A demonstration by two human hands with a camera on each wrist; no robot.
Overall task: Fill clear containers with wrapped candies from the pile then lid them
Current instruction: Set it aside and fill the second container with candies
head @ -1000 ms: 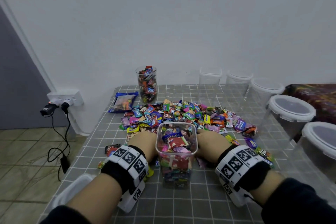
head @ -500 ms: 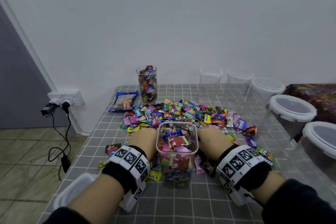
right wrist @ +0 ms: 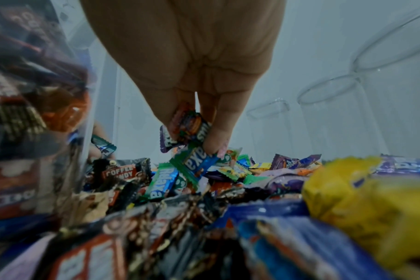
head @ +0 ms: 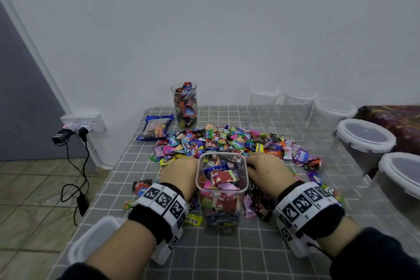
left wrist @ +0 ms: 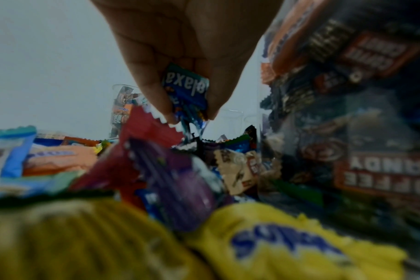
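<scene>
Left hand (left wrist: 187, 56): pinching blue candy (left wrist: 186, 91). Right hand (right wrist: 192, 62): pinching several candies (right wrist: 187, 127). Square container (head: 221, 188), nearly full, between the hands.

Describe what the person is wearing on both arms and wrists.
Both hands are bare. The left hand and right hand each have a black wristband carrying a white band of square black-and-white marker tiles; the right wrist's band matches. A thin black cable trails from the right unit. Dark sleeves cover the forearms further back.
</scene>
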